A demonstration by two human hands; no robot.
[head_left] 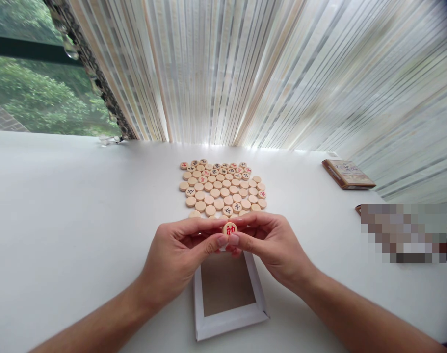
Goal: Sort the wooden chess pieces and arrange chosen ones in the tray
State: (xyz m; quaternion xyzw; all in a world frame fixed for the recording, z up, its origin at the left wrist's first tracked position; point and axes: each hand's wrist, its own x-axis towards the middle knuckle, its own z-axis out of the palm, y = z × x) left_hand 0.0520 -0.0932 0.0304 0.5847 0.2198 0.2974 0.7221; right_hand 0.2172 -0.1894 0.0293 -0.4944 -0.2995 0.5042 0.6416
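Observation:
Between the fingertips of both hands is a round wooden Chinese chess piece (229, 229), its red character facing me. My left hand (184, 242) pinches it from the left, thumb at its lower edge. My right hand (269, 242) grips it from the other side in the same way. Beneath the hands lies a shallow white box part (230, 321) with a brown inside, partly covered by my fingers. Just beyond, many wooden chess pieces (219, 192) lie flat and close together, some blank side up, others showing red or black characters. The nearest ones are partly hidden by my hands.
The white table (98, 206) carries everything. At the right lies a flat brown box (348, 174) with a picture on its lid; a blurred-out object (403, 233) is nearer me. Striped curtains (208, 73) hang behind the table, and a window (35, 88) shows trees at left.

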